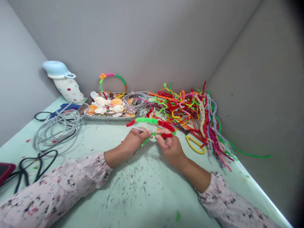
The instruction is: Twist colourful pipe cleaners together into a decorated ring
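Note:
Between my hands is a curved band wound in red and green pipe cleaner (147, 120), its far side arching above my fingers. My left hand (134, 141) pinches the green pipe cleaner near the band's end, and a short green tail hangs below the fingertips. A pale wire end shows above the left fingers. My right hand (171, 148) is closed on the same band, thumb and index finger at a green part beside a red section. The fingertips of both hands almost meet. What lies inside the right palm is hidden.
A metal tray (109, 118) of seashells stands behind, with a finished-looking colourful ring (113, 75) upright in it. Tangled pipe cleaners (190, 107) and yellow-handled scissors (196, 145) lie right. Coiled grey wire (58, 134), a black cable (40, 167) and a bottle (66, 82) are left.

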Demonstrator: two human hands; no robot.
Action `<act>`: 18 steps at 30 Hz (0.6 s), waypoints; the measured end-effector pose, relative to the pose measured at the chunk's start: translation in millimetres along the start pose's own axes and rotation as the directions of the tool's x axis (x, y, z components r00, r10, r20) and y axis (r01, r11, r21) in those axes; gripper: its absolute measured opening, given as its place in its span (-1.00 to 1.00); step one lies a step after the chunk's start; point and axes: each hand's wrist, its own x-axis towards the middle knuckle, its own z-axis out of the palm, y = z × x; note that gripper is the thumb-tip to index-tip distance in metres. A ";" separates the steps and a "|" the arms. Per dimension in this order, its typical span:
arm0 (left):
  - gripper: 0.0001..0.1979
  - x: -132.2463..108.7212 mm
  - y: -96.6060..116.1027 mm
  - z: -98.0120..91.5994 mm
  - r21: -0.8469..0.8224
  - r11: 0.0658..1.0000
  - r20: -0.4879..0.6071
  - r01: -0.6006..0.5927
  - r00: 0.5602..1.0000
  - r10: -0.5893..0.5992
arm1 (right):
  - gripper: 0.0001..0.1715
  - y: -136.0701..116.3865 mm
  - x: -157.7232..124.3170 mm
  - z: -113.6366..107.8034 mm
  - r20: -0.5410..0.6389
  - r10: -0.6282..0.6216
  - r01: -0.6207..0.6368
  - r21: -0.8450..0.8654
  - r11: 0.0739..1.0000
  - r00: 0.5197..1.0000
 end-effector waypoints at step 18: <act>-0.81 2.7 -7.5 -0.8 -0.087 0.995 -0.029 -0.041 0.999 0.039 | -0.70 5.7 10.8 1.1 0.089 0.361 -0.357 0.487 0.797 0.928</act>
